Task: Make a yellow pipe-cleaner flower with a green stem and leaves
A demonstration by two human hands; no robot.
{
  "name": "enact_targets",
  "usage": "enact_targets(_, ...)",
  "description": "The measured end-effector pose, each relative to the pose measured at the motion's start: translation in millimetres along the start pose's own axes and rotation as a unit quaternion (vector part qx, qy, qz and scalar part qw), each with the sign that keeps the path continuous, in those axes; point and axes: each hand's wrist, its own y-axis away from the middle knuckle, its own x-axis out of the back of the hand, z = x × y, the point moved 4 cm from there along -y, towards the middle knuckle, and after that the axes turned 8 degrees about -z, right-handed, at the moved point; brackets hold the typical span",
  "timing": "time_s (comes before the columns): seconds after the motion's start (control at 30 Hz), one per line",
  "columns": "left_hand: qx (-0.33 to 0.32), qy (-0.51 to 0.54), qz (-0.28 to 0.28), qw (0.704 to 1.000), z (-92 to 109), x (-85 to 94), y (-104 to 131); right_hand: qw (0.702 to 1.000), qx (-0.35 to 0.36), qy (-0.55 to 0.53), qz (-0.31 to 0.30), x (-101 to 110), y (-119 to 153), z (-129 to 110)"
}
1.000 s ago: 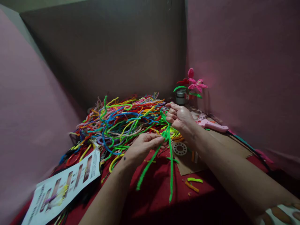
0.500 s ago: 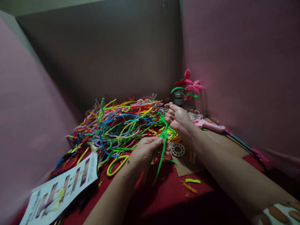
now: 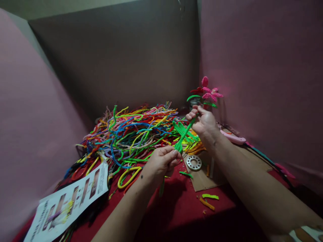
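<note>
Green pipe cleaners (image 3: 185, 133) stretch slantwise between my two hands. My left hand (image 3: 165, 159) is closed, pinching their lower bunched part between thumb and fingers. Higher and to the right, my right hand (image 3: 204, 121) is closed around the upper end. A short green tail hangs below my left hand. Behind them, more green strips and several yellow and orange pieces (image 3: 198, 147) lie at the edge of a cardboard sheet (image 3: 207, 183). A round metal disc with holes (image 3: 194, 162) rests just right of my left hand.
A large tangled heap of coloured pipe cleaners (image 3: 136, 134) fills the back left. Yellow-handled scissors (image 3: 121, 183) and a printed sheet (image 3: 68, 205) lie at the left. Pink flowers (image 3: 212, 94) stand at the back right, with a pink glue gun (image 3: 233, 137) nearer. Scraps dot the red cloth (image 3: 176, 205).
My right hand has moved right and slightly down, drawing the green pipe cleaners out straight from my left hand. The long ends that hung below my left hand have mostly gone from view. The view has shifted slightly.
</note>
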Motion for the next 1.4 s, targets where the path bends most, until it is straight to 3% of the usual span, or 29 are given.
enact_targets(0.1, -0.067, 0.018, 0.042, 0.997, 8, 11.7, 2, 0.996, 0.025, 0.053, 0.063, 9, -1, -1)
enact_targets(0.17, -0.117, 0.03, 0.066, 0.99, 14, 19.7, 2, 0.987, -0.024, 0.146, 0.057, 9, 6, 13)
enact_targets(0.23, -0.138, 0.036, 0.078, 0.987, 17, 24.7, 2, 0.979, -0.083, 0.187, -0.005, 3, 17, 33)
enact_targets(0.3, -0.136, 0.033, 0.088, 0.986, 17, 27.0, 2, 0.938, -0.164, 0.266, -0.148, -9, 32, 57)
enact_targets(0.4, -0.127, 0.024, 0.101, 0.986, 16, 27.6, 1, 0.903, -0.155, 0.325, -0.233, -17, 46, 72)
enact_targets(0.87, -0.115, -0.025, 0.136, 0.984, 15, 27.5, 2, 0.892, -0.126, 0.366, -0.235, -19, 50, 75)
enact_targets(1.17, -0.153, -0.104, 0.22, 0.958, 22, 36.1, 7, 0.909, -0.187, 0.298, -0.222, -9, 43, 83)
enact_targets(1.27, -0.169, -0.084, 0.228, 0.955, 24, 42.0, 8, 0.918, -0.19, 0.278, -0.21, -10, 43, 80)
enact_targets(1.4, -0.198, 0.029, 0.262, 0.944, 27, 52.8, 11, 0.93, -0.183, 0.235, -0.214, -16, 46, 75)
